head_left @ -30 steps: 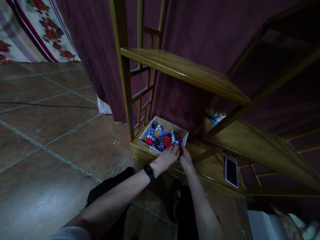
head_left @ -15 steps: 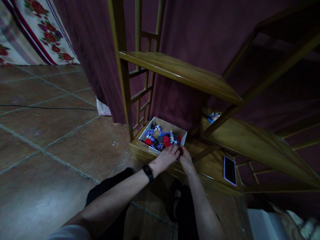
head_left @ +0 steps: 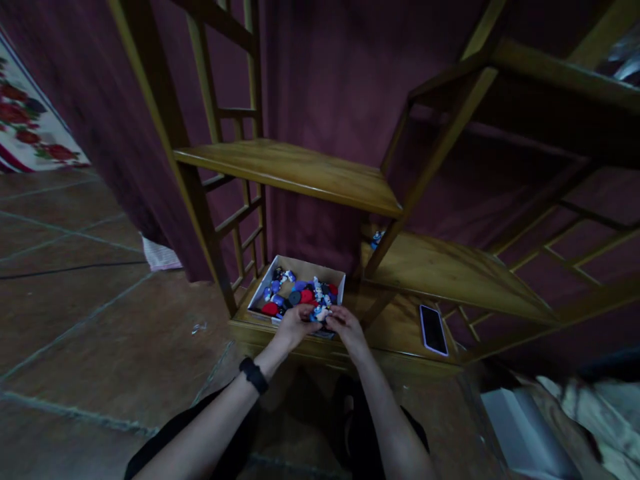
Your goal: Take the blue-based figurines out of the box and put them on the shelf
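Left hand (head_left: 295, 327) and right hand (head_left: 349, 329) have spread slightly from bunched together half a second ago. Purple curtain (head_left: 325, 80) behind wooden shelf unit (head_left: 290, 167); box (head_left: 313, 268) of small coloured pieces (head_left: 306, 297) sits on its lowest level, phone (head_left: 433, 330) on same level, well right of box. Fingers (head_left: 304, 311) of both hands are clamped on small blue-and-white figurine (head_left: 321, 313), at box's near edge
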{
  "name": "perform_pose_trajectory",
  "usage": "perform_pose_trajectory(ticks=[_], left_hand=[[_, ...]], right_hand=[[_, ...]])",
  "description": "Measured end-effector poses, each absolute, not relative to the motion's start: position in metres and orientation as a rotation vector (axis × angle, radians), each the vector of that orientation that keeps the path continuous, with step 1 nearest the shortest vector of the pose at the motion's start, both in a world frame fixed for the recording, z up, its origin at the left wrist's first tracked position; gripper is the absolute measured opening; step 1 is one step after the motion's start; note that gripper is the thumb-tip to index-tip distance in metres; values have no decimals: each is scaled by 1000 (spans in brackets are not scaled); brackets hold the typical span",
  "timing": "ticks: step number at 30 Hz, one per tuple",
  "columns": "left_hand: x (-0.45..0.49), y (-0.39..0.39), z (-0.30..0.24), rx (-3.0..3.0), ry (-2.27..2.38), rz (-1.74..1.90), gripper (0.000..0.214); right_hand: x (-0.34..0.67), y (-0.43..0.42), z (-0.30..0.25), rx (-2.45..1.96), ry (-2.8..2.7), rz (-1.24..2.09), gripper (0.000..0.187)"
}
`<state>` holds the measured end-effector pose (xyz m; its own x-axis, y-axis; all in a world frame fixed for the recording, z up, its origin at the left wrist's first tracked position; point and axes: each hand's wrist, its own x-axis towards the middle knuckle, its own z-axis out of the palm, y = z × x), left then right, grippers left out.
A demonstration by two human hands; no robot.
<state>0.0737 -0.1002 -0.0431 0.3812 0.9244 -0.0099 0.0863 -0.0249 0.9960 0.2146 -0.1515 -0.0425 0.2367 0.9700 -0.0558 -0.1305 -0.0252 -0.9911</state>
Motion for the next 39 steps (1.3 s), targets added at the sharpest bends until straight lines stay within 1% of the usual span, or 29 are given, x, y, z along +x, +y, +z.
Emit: perform_pose_trajectory(ticks=[2, 6, 8, 11, 12, 18, 22, 24, 29, 35, 39], left_hand=[[73, -104, -41, 1231, 910, 893, 34], [71, -121, -27, 1046, 893, 862, 33], [71, -128, -22, 916, 888, 827, 27], [70, -135, -23, 701, 876, 799, 13], [69, -137, -25, 645, 881, 805, 11], [64, -166, -37, 454, 931, 739, 19], [66, -197, -36, 425, 902, 636, 20], [69, -211, -32, 427, 889, 647, 19], [82, -235, -8, 432, 933, 688, 20], [92, -242, 28, 435, 901, 687, 25], [101, -243, 52, 505, 875, 689, 23]], right_hand=[[214, -153, -42, -1250, -887, 1114, 40], [214, -156, -42, -1249, -883, 1081, 37], [214, -158, -43, -1232, -875, 1083, 36], [214, -162, -44, -1189, -847, 1112, 34], [214, -164, -44, -1169, -836, 1130, 33], [207, -201, -46, -1101, -726, 1272, 31], [206, -238, -50, -1017, -529, 1383, 31], [209, -255, -48, -964, -493, 1412, 31], [218, -281, -25, -905, -468, 1378, 35], [228, -291, 9, -912, -527, 1308, 32], [237, -295, 32, -980, -636, 1235, 28]])
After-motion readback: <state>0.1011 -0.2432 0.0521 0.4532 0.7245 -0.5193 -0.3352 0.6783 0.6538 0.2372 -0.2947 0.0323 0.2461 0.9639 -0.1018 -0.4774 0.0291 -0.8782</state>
